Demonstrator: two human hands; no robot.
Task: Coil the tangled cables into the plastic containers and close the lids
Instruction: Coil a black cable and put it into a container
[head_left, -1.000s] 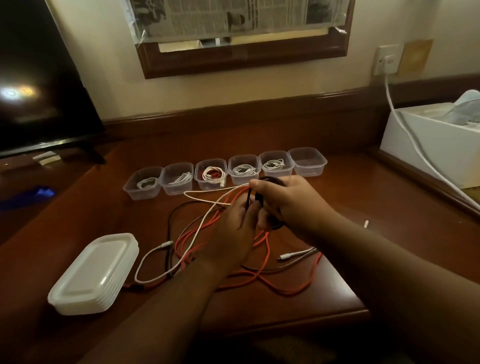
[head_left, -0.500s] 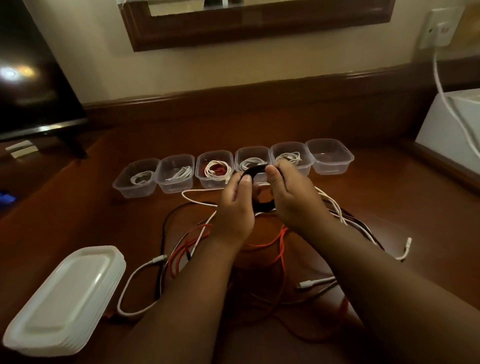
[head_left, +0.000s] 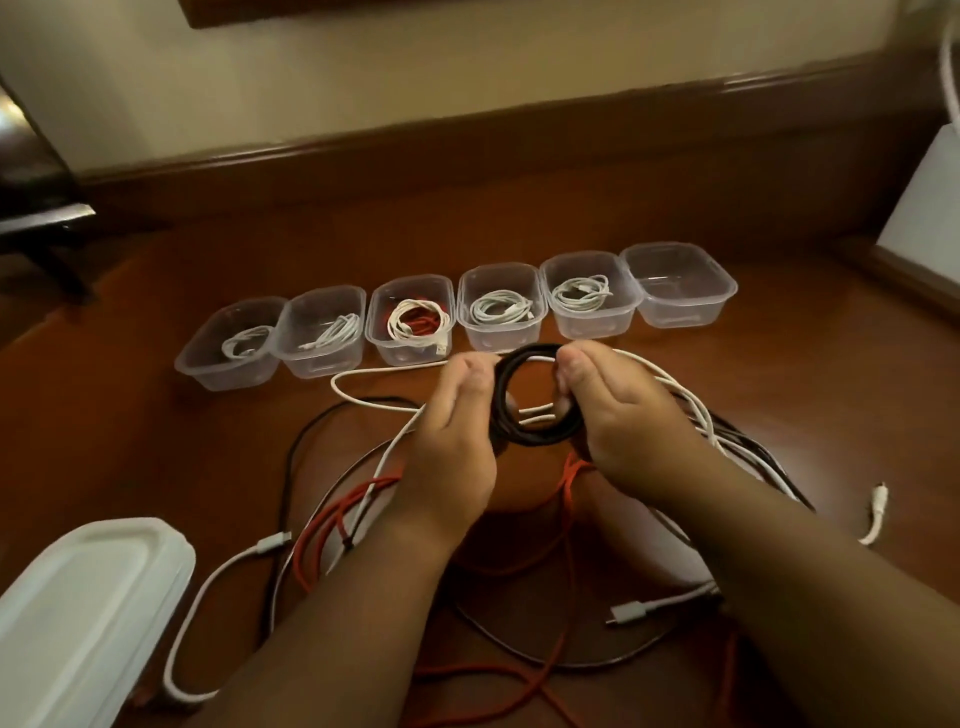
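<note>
The stack of lids (head_left: 88, 618) is cut off by the left and bottom edges

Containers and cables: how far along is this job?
Done: five clear containers of six hold coiled cables. In hand: left hand and right hand hold a black cable coil. Left: the rightmost container is empty, loose cables lie on the desk, and the lid stack is unused.
</note>
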